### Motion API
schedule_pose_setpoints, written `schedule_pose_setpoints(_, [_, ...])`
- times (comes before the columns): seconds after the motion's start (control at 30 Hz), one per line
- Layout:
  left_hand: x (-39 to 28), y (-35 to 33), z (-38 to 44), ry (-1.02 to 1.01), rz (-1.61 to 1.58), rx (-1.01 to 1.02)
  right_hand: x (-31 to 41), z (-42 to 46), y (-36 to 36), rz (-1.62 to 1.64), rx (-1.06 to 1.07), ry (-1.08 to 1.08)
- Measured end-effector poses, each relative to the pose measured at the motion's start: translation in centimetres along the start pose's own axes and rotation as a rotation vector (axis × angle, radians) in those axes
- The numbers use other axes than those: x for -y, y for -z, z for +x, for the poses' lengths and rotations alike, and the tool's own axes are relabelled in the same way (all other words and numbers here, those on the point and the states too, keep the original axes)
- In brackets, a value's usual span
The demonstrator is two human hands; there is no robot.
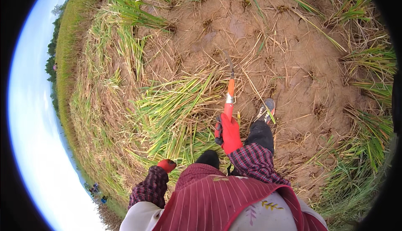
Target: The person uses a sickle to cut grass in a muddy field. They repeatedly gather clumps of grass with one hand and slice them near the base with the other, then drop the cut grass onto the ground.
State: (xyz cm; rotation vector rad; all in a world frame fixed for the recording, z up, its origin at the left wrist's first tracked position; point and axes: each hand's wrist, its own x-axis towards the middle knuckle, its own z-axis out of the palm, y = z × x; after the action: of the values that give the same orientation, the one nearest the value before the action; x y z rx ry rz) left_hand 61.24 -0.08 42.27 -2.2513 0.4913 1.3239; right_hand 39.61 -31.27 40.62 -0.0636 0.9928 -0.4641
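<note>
My right hand [230,133], in a red glove with dark finger pads, grips the handle of a sickle [230,88]. The tool has a red and orange handle with a silvery band, and its thin curved blade points away from me over the mud. My left hand [167,165], also in a red glove, is low by my left side near the cut rice stalks. Its fingers are mostly hidden, so whether it holds anything does not show. A pile of cut green and yellow rice stalks [176,111] lies on the ground left of the sickle.
Brown muddy ground [301,89] with short cut stubble spreads ahead and right. Standing rice clumps [138,14] rise at the far left, with more grassy clumps [373,133] along the right. My shoe [266,110] is planted beside the pile. Distant people [95,189] appear at lower left.
</note>
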Motion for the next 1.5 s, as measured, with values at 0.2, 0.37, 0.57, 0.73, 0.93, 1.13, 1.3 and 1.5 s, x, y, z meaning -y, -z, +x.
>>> schedule_pose_setpoints(0.2, [-7.1,1.7,-1.8,-0.210,-0.268,-0.056,-0.9,0.1,2.9,0.002,-0.231,-0.137])
schedule_pose_setpoints(0.37, [-9.3,9.3,-8.2,-0.082,-0.424,0.030,1.4,2.0,4.2,0.049,-0.363,-0.146])
schedule_pose_setpoints(0.57, [-3.6,19.0,-13.2,0.236,-0.384,-0.129,2.4,5.4,3.4,-0.095,-0.363,-0.066])
schedule_pose_setpoints(0.73, [-1.6,24.6,-9.0,0.133,-0.096,-0.254,4.2,7.1,-0.1,-0.225,-0.384,-0.016])
schedule_pose_setpoints(0.93, [-9.4,35.0,10.4,-0.314,0.201,-0.387,5.4,11.2,-1.9,-0.698,-0.452,0.137])
schedule_pose_setpoints(1.13, [-30.0,49.5,30.0,-0.982,1.052,-0.684,6.8,18.0,-9.4,-0.672,-0.570,0.269])
schedule_pose_setpoints(1.3, [-29.4,60.2,47.0,-0.625,1.269,-0.879,3.0,24.8,-13.8,-0.663,-0.486,0.566])
schedule_pose_setpoints(1.5, [-25.4,61.5,49.7,-0.684,1.139,-0.646,0.3,37.1,-23.6,-0.602,-0.352,0.338])
